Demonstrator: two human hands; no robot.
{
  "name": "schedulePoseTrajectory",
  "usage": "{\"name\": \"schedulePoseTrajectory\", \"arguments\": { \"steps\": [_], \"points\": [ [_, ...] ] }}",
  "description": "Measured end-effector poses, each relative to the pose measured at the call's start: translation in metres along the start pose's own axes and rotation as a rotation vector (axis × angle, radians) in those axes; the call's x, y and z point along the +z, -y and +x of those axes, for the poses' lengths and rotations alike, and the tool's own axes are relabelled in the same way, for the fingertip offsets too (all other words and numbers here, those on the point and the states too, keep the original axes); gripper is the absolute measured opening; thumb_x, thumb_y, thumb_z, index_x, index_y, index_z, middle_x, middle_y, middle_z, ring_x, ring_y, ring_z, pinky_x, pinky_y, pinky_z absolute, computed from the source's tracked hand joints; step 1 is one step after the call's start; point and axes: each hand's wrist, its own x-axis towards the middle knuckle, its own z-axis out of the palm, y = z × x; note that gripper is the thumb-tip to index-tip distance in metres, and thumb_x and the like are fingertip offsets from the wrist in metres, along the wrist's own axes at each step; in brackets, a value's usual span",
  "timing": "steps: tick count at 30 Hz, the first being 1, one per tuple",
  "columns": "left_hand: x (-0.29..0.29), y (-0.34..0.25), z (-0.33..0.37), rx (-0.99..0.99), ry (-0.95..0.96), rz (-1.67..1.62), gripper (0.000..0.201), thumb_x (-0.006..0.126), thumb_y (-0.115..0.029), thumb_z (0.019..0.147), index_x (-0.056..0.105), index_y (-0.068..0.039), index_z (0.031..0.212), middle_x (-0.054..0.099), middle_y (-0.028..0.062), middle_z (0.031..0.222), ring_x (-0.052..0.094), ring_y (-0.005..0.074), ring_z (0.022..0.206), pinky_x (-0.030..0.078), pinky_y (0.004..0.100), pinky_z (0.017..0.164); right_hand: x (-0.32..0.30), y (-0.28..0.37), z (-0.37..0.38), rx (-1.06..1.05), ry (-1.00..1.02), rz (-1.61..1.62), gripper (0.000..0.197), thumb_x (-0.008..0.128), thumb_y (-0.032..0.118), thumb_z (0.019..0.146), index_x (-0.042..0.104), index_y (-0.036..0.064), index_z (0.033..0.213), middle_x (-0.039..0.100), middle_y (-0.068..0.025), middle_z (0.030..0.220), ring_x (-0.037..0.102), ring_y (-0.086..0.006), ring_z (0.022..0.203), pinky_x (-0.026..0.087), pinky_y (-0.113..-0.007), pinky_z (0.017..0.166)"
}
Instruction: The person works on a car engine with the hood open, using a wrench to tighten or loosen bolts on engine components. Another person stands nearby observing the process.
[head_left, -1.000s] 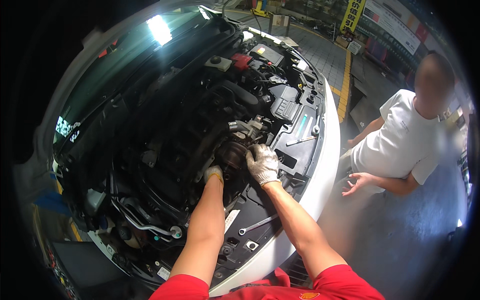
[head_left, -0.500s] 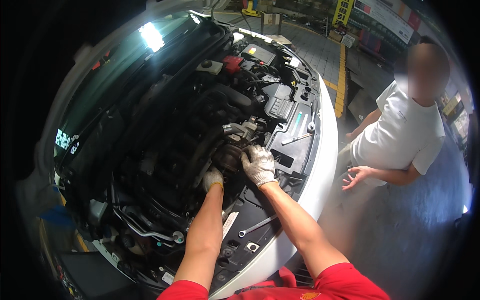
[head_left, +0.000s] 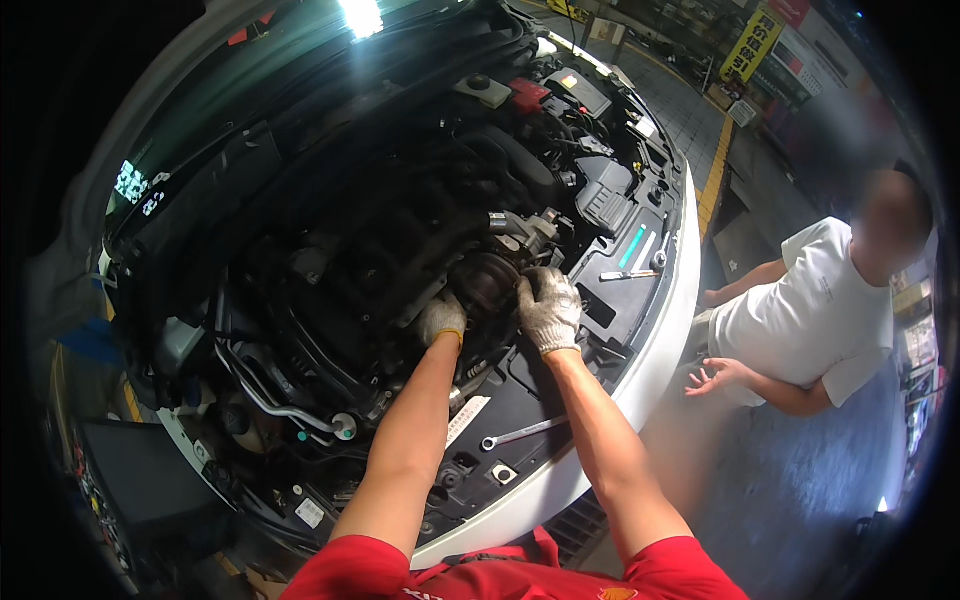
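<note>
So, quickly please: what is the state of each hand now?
Left hand: gloved, fingers curled on the lower left edge of the round dark engine part.
Right hand: gloved, closed over the right side of the same part.

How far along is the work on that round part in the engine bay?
Done: hood up, and a wrench lies set down on the front panel. In hand: the gloved left hand and right hand both grip the round dark engine part, which sits among the hoses. Left: it is not yet lifted clear of the bay.
</note>
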Motion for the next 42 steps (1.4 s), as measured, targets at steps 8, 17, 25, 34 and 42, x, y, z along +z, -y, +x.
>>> {"name": "schedulePoseTrajectory", "arguments": {
  "steps": [8, 17, 25, 34, 42],
  "points": [
    [0.026, 0.022, 0.018, 0.102, -0.088, -0.001, 0.075, 0.04, -0.063, 0.109, 0.069, -0.002, 0.142, 0.063, 0.0271, 0.15, 0.058, 0.0462, 0.14, 0.047, 0.0509, 0.117, 0.002, 0.005, 0.0, -0.02, -0.012, 0.03, 0.021, 0.072, 0.029, 0.097, 0.077, 0.0107, 0.107, 0.075, -0.0146, 0.104, 0.07, -0.0378, 0.102, 0.054, -0.05, 0.091],
    [-0.01, -0.006, -0.013, -0.024, -0.057, -0.107, 0.072, 0.042, -0.063, 0.108, 0.07, -0.005, 0.141, 0.066, 0.0266, 0.145, 0.062, 0.0465, 0.135, 0.05, 0.0515, 0.113, 0.002, 0.002, -0.002, -0.033, -0.029, 0.008, 0.018, 0.074, 0.026, 0.097, 0.077, 0.0111, 0.107, 0.075, -0.015, 0.104, 0.072, -0.0386, 0.101, 0.056, -0.049, 0.09],
    [-0.025, -0.016, -0.019, -0.07, 0.06, -0.071, 0.073, 0.039, -0.064, 0.108, 0.072, -0.005, 0.138, 0.069, 0.0262, 0.141, 0.066, 0.046, 0.129, 0.053, 0.0542, 0.108, 0.003, 0.0, -0.002, -0.037, -0.03, -0.007, 0.02, 0.073, 0.027, 0.097, 0.078, 0.01, 0.106, 0.076, -0.0151, 0.104, 0.072, -0.0381, 0.101, 0.056, -0.048, 0.09],
    [-0.019, -0.018, -0.014, -0.079, 0.117, -0.056, 0.083, 0.035, -0.07, 0.107, 0.073, -0.003, 0.138, 0.07, 0.0269, 0.14, 0.066, 0.0435, 0.132, 0.052, 0.052, 0.111, 0.0, 0.005, -0.003, -0.039, -0.031, 0.01, 0.021, 0.073, 0.026, 0.097, 0.078, 0.0084, 0.107, 0.076, -0.0158, 0.106, 0.072, -0.0383, 0.101, 0.057, -0.048, 0.09],
    [-0.045, -0.029, -0.01, -0.107, 0.278, -0.15, 0.09, 0.035, -0.075, 0.104, 0.073, -0.001, 0.137, 0.07, 0.0281, 0.138, 0.065, 0.0448, 0.134, 0.051, 0.051, 0.112, 0.001, 0.007, -0.001, -0.04, -0.006, -0.017, 0.021, 0.073, 0.026, 0.098, 0.077, 0.008, 0.108, 0.075, -0.016, 0.106, 0.072, -0.0387, 0.101, 0.057, -0.048, 0.09]
  ]
}}
